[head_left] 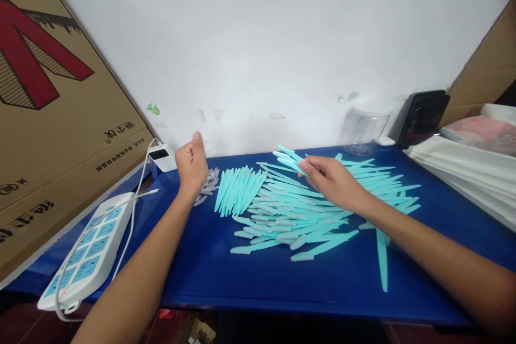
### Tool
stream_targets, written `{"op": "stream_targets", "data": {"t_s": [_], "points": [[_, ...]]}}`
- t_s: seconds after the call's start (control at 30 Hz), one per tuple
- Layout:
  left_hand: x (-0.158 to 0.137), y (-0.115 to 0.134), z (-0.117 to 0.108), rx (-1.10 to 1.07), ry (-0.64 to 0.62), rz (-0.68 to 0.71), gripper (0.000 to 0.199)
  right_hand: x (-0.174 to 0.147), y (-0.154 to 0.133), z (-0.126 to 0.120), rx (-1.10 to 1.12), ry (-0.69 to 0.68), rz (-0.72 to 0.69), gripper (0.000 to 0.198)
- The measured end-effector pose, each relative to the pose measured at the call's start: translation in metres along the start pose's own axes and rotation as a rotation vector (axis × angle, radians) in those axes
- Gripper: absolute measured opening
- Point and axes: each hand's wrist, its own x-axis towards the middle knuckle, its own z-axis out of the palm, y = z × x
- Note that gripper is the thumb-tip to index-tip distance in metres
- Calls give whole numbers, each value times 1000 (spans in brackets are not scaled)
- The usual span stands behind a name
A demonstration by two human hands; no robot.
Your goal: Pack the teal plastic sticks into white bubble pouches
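Observation:
My right hand (332, 178) pinches several turquoise eyebrow razors (288, 159) between thumb and fingers, above a wide heap of the same razors (298, 217). Many razors in that heap have pale, see-through blade covers. My left hand (192, 165) is closed like a fist with the thumb up, raised over the left part of the table; whatever its fingers may hold is hidden. Just right of it lies a small pile of clear blade covers (209, 185). Between that pile and the heap, a neater bunch of razors (237, 191) lies side by side.
A white power strip (91, 250) with cables and a small white device (163, 157) are at left, beside a large cardboard box (72, 134). Along the back right stand a clear plastic jar (365, 129) and a black object (421, 118). White bags (463, 172) lie at far right.

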Motion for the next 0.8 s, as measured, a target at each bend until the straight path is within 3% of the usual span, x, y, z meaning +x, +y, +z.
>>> {"op": "stream_targets", "data": {"t_s": [0.07, 0.13, 0.23, 0.37, 0.57, 0.7, 0.8], "points": [[10, -13, -6, 273, -57, 126, 62, 2, 6, 0, -3, 13, 11, 50], [13, -22, -11, 550, -235, 189, 63, 2, 8, 3, -23, 20, -5, 51], [18, -35, -19, 837, -513, 79, 66, 1, 8, 5, -48, 20, -5, 52], [26, -50, -30, 916, -679, -58, 67, 3, 8, 2, -69, 28, 26, 51], [25, -54, -33, 968, -685, -165, 73, 3, 5, -1, -94, 7, 16, 50], [24, -47, -35, 1040, -585, -187, 72, 1, 1, -1, -101, 5, -14, 52], [22, -36, -32, 1011, -464, -100, 68, 1, 2, -1, -78, 7, 6, 52]]}}
